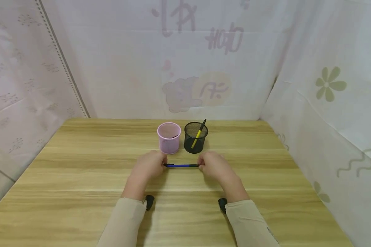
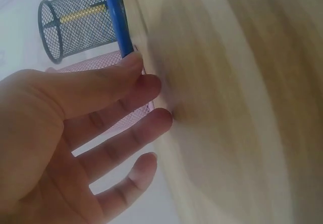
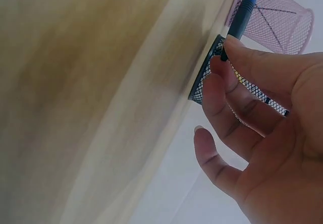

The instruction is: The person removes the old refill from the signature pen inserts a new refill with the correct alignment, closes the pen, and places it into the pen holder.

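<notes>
A blue pen (image 1: 180, 165) with dark ends lies crosswise between the two hands in the head view. My left hand (image 1: 149, 164) pinches its left end between thumb and forefinger; the left wrist view shows the other fingers loosely bent. At the opposite end, my right hand (image 1: 214, 165) pinches the dark tip, also with thumb and forefinger. Just beyond the pen stand a pink mesh pen cup (image 1: 169, 145) on the left and a black mesh pen cup (image 1: 190, 145) on the right. A yellow pen (image 1: 198, 135) with a black end leans inside the black cup.
Both cups stand upright on a wood-grain table (image 1: 80, 164). A dark slim object (image 1: 174, 137) shows inside the pink cup. Pale printed cloth (image 1: 126, 68) hangs behind the table and along both sides.
</notes>
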Demonstrator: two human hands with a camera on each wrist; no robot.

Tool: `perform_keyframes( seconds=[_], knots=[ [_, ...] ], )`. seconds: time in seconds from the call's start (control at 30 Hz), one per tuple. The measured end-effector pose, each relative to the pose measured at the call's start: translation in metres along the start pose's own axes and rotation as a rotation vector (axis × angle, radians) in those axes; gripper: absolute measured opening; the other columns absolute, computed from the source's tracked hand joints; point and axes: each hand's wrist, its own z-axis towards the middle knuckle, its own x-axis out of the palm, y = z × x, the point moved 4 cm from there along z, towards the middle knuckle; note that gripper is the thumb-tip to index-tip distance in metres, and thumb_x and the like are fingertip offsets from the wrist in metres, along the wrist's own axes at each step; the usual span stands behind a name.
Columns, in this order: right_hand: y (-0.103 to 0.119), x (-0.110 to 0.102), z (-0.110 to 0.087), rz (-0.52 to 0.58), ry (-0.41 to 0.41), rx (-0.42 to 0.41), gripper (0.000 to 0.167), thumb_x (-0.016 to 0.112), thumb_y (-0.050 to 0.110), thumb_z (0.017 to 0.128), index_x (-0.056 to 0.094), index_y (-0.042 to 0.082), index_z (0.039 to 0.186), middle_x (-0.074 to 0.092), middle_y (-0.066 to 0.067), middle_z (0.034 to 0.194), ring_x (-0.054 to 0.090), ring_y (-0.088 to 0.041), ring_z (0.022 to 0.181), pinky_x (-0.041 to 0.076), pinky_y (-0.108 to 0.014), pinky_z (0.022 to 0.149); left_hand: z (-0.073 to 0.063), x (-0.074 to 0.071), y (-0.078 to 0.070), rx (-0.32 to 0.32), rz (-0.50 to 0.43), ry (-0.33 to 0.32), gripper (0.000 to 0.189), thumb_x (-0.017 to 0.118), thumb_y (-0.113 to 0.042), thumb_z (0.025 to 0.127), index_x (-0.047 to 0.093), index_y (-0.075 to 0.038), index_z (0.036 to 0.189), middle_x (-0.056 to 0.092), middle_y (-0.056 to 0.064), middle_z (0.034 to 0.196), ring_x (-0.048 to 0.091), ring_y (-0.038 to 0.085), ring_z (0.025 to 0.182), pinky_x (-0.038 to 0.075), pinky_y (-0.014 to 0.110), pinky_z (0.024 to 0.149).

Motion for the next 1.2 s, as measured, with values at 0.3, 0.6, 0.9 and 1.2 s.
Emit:
perform_keyframes(
  seconds=[0.3,0.6,0.9,1.2],
  knots=[
    [-0.004,0.006,0.005,-0.003,0.046,-0.040,0.004,0.077,0.007,0.094,0.075,0.010,0.096,0.070,0.000,0.088,0.063,-0.015,0.083,0.055,-0.039,0.080,0.008,0.007,0.002,0.028,-0.108,0.134,0.008,0.081,-0.010,0.091,0.075,-0.013,0.096,0.074,0.001,0.093,0.063,0.018,0.084,0.056,0.042,0.082],
    [-0.005,0.004,0.005,0.093,0.125,-0.016,0.012,0.081,0.007,0.093,0.074,0.007,0.102,0.070,-0.003,0.092,0.061,-0.016,0.086,0.056,-0.039,0.087,0.015,0.017,0.009,0.012,-0.284,0.223,0.015,0.080,-0.010,0.094,0.067,-0.006,0.100,0.066,0.003,0.091,0.057,0.018,0.087,0.050,0.036,0.084],
    [-0.007,0.004,0.004,0.192,0.203,-0.004,0.016,0.082,0.007,0.092,0.070,0.004,0.103,0.066,-0.004,0.092,0.058,-0.017,0.085,0.052,-0.034,0.084,0.013,0.020,0.012,-0.049,-0.349,0.304,0.018,0.078,-0.014,0.097,0.063,-0.008,0.104,0.064,0.004,0.097,0.056,0.020,0.091,0.047,0.037,0.085],
    [-0.005,-0.002,0.010,0.113,0.233,-0.051,0.015,0.083,0.011,0.091,0.071,0.004,0.097,0.065,-0.003,0.089,0.057,-0.016,0.083,0.052,-0.032,0.082,0.018,0.020,0.013,-0.056,-0.341,0.306,0.019,0.078,-0.015,0.097,0.064,-0.007,0.107,0.064,0.005,0.099,0.055,0.020,0.091,0.046,0.036,0.084]
  ],
)
